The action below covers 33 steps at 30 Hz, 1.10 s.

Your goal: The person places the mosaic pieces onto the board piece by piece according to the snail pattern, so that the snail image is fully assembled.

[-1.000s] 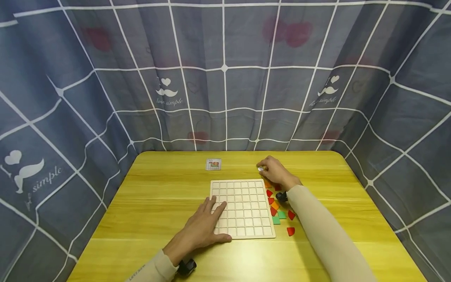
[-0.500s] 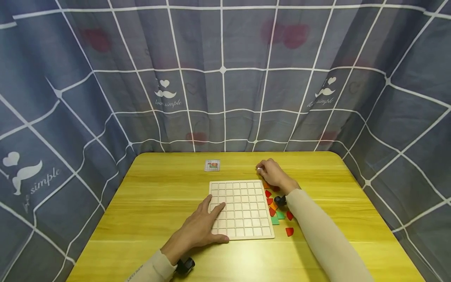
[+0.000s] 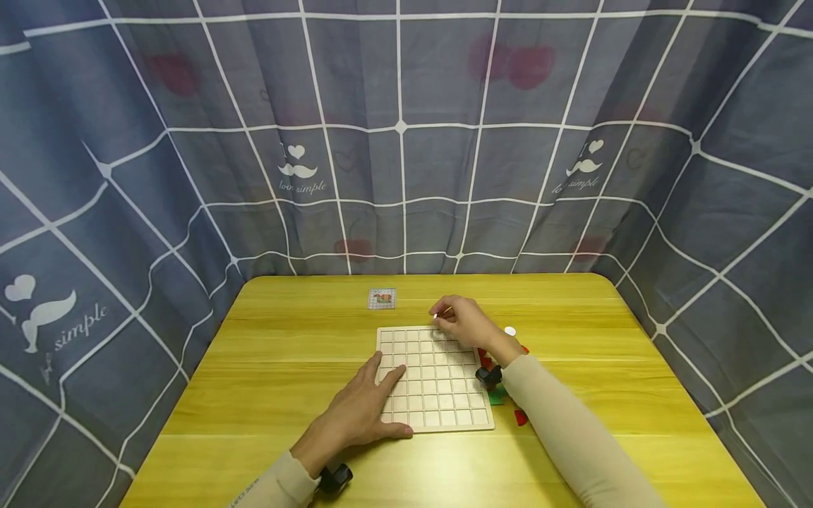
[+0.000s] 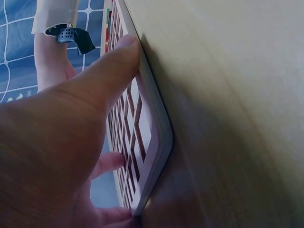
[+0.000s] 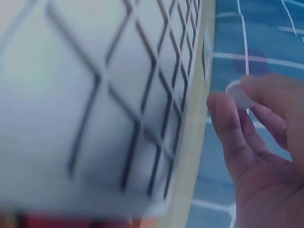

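Note:
My left hand (image 3: 352, 408) lies with spread fingers on the left edge and near left corner of a pale wooden grid board (image 3: 438, 384). In the left wrist view, its thumb (image 4: 124, 42) presses along the board's rim. My right hand (image 3: 468, 323) is above the board's far edge. Between thumb and fingertips it pinches a small white disc-like piece (image 5: 241, 96), plain in the right wrist view. The board's visible squares hold no pieces; the right forearm and hand cover part of its far right corner.
To the right of the board lie loose pieces: a white disc (image 3: 510, 331), a red piece (image 3: 521, 417) and a green one (image 3: 496, 399), with others partly under my right arm. A small picture card (image 3: 382, 298) lies behind the board. A grid-patterned curtain surrounds the table.
My right hand has moved left from the loose pieces to over the board's far edge, carrying the white piece. Another white disc is now visible behind it. My left hand stays put.

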### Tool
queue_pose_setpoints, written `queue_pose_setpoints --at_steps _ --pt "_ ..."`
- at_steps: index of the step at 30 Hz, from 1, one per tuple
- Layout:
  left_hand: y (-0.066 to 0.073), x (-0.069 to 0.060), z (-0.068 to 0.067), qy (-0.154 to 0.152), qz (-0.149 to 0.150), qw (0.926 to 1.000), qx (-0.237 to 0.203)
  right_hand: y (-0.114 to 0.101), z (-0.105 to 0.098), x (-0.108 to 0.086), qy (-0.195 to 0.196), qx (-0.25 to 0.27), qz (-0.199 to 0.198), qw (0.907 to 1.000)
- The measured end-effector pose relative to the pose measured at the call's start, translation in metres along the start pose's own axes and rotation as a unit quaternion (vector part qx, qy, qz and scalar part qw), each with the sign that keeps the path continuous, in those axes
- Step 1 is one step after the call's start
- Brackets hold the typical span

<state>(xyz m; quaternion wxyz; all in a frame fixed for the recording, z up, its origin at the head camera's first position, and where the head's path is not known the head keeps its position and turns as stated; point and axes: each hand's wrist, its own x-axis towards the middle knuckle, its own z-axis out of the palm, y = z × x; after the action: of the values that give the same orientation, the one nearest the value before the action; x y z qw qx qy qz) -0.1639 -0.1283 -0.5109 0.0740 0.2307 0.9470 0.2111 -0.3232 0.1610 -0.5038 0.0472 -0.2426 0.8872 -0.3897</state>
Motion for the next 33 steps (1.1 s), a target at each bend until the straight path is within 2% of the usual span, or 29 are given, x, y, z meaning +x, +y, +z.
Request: queue_pose_setpoints --at_steps 6,16,21,28,33 --pt "0.0 0.0 -0.001 0.0 0.005 0.9999 0.014 -0.011 0.021 0.002 -0.036 -0.004 -0.033 0.9988" --pt "0.0 0.0 -0.002 -0.008 0.003 0.9996 0.026 -0.02 0.041 0.004 -0.052 -0.024 -0.054 0.9969" --pt "0.0 -0.001 -0.001 -0.006 0.009 0.9997 0.023 -0.022 0.044 0.003 -0.053 -0.039 -0.054 0.9964" --pt "0.0 -0.001 0.0 -0.007 0.01 0.9995 0.028 -0.024 0.042 0.003 -0.042 -0.092 -0.087 0.9911" --pt "0.0 -0.001 0.0 -0.008 0.011 0.9995 0.029 -0.024 0.041 0.003 -0.044 -0.107 -0.1 0.9883"
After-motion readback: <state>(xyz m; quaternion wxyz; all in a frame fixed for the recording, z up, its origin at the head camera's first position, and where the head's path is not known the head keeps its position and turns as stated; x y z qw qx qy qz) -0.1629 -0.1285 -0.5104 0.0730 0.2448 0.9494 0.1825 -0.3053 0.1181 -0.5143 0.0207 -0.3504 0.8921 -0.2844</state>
